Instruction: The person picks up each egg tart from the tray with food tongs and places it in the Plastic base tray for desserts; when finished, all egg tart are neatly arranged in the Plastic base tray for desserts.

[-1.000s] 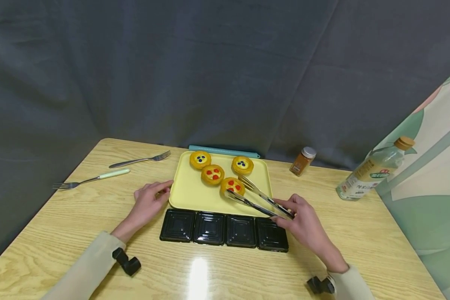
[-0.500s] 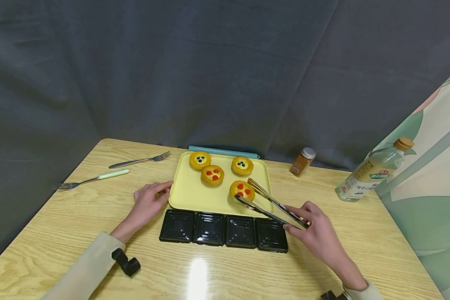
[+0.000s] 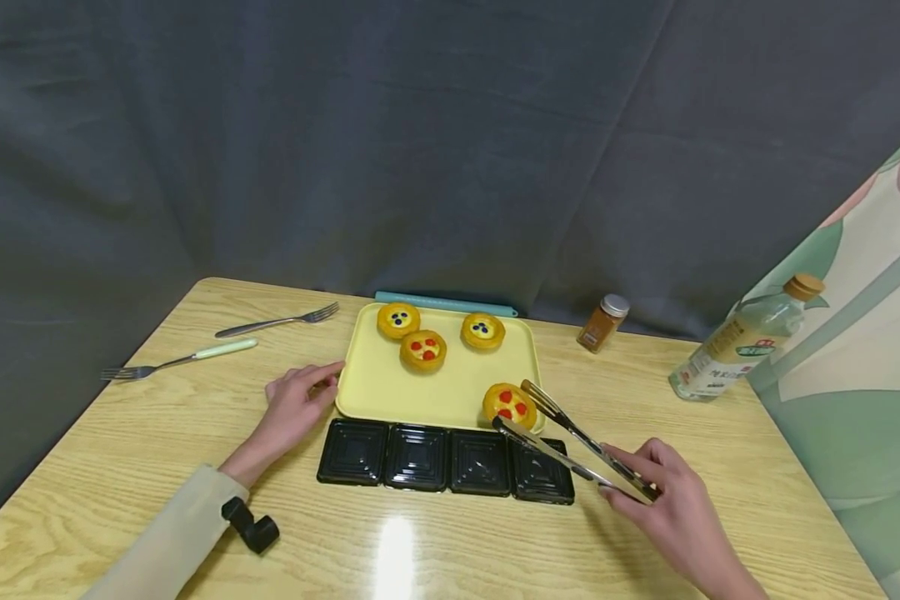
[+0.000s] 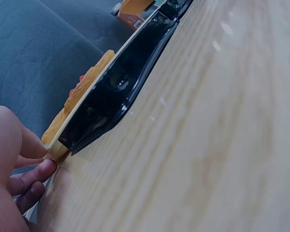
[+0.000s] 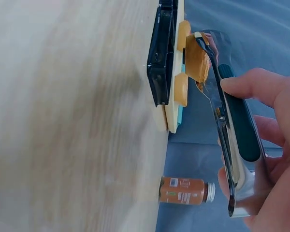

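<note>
My left hand [image 3: 296, 408] pinches the left rim of a pale yellow tray [image 3: 382, 387], as the left wrist view [image 4: 24, 164] also shows. Metal tongs with dark grips [image 5: 239, 121] are in my right hand [image 3: 675, 508]. Between their tips is a round tart with red pieces on top [image 3: 504, 398], over the tray's front right corner. In the right wrist view this tart [image 5: 195, 63] hangs above the tray. On the tray lie another red-topped tart [image 3: 423, 354] and two blue-dotted tarts, one at the back left [image 3: 398, 325] and one at the back right [image 3: 483, 335].
A row of several black square plastic trays [image 3: 420, 458] lies along the yellow tray's front edge. Two forks [image 3: 217, 350] are at left. A teal bar [image 3: 442, 304] lies behind the tray. A spice jar [image 3: 602, 323] and a tall bottle [image 3: 742, 346] stand at right.
My right hand has moved right and toward me, carrying the tongs and red-topped tart from mid-tray to the front right corner. My left hand has stayed at the rim.
</note>
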The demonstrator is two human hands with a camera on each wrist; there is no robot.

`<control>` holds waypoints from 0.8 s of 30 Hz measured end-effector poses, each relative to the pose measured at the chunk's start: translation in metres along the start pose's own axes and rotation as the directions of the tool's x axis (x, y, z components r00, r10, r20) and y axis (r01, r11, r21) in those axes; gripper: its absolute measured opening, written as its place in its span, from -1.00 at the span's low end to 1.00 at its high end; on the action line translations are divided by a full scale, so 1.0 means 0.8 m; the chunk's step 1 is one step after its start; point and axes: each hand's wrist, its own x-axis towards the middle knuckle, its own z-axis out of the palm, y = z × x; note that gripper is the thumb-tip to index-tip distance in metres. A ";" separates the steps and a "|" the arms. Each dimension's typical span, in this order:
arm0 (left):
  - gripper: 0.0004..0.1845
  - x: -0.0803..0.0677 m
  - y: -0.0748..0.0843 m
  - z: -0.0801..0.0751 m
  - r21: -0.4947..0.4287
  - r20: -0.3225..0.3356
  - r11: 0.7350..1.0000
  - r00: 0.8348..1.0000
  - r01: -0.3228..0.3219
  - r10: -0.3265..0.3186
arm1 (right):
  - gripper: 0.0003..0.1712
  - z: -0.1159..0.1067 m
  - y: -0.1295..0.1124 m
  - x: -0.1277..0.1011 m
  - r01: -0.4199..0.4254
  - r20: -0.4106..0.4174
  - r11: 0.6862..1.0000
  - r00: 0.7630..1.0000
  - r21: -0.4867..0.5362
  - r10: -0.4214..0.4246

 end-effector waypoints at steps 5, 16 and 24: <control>-0.59 0.000 0.000 0.000 -0.002 -0.006 1.000 1.000 -0.004 0.004 | -0.44 -0.006 0.002 -0.018 -0.015 -0.014 0.999 1.000 -0.049 0.014; -0.60 0.001 0.001 -0.002 0.000 -0.004 1.000 1.000 -0.012 0.012 | -0.41 -0.021 0.017 -0.054 0.009 -0.066 0.998 0.998 -0.054 -0.013; -0.60 0.001 0.000 0.000 0.000 -0.002 1.000 1.000 -0.006 0.006 | -0.36 -0.019 0.023 -0.071 0.013 -0.078 0.999 0.997 -0.051 -0.016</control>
